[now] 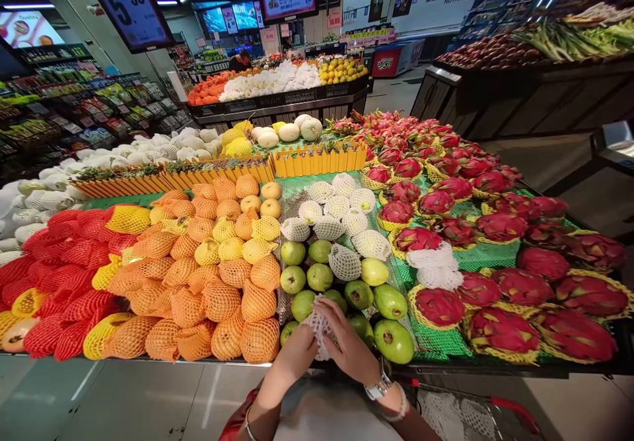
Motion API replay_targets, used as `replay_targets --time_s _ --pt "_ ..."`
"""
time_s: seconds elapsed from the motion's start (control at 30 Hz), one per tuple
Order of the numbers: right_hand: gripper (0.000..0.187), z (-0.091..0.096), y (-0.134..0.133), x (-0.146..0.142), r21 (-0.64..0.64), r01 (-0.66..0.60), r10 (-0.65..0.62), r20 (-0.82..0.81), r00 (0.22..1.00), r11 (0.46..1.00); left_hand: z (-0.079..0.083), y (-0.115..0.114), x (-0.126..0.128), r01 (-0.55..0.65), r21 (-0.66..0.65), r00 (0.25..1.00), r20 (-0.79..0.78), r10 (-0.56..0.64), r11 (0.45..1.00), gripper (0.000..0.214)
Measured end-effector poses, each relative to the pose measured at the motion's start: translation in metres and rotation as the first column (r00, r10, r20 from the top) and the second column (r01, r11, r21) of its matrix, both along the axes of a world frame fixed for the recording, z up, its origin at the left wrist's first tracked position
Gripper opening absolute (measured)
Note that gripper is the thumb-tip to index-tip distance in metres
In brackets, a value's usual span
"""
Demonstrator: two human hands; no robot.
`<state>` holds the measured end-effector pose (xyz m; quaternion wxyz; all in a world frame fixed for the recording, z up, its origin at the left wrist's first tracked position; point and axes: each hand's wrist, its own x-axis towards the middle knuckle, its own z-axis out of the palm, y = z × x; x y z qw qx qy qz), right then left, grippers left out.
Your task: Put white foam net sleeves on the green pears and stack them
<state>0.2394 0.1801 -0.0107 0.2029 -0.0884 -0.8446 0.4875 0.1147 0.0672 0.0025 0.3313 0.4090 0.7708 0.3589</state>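
My left hand and my right hand meet over the front of the guava section. Between them is a white foam fruit net, gripped by the fingers of both. Whether a fruit sits inside it cannot be made out. Bare green guavas surround the hands, including a large guava just right of my right hand. Behind these lie guavas in white foam nets. A loose pile of empty white nets rests on the dragon fruit to the right.
Orange-netted fruit and red-netted fruit fill the left side. Dragon fruit covers the right. A low yellow fence crosses behind the guavas. Below at right, a cart holds white nets. A person is far back.
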Motion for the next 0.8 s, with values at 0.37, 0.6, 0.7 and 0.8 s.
replay_targets --time_s 0.37,0.6,0.7,0.8 --pt "0.066 -0.007 -0.004 -0.004 -0.013 0.083 -0.084 -0.129 0.988 0.996 0.003 0.004 -0.002 -0.608 0.251 0.669 0.672 0.317 0.753 0.037" --pt "0.056 -0.017 -0.009 -0.011 0.047 0.386 -0.347 -0.346 0.872 0.921 -0.025 0.006 -0.007 -0.717 0.183 0.435 0.871 0.226 0.673 0.046" --pt "0.051 -0.026 -0.011 -0.013 0.034 0.523 -0.457 -0.438 0.774 0.852 -0.036 0.007 -0.007 -0.757 0.192 0.314 0.945 0.091 0.624 0.04" --pt "0.046 -0.033 -0.019 -0.018 -0.063 0.575 -0.522 -0.507 0.686 0.816 -0.036 0.01 -0.004 -0.789 0.189 0.203 0.978 -0.043 0.584 0.036"
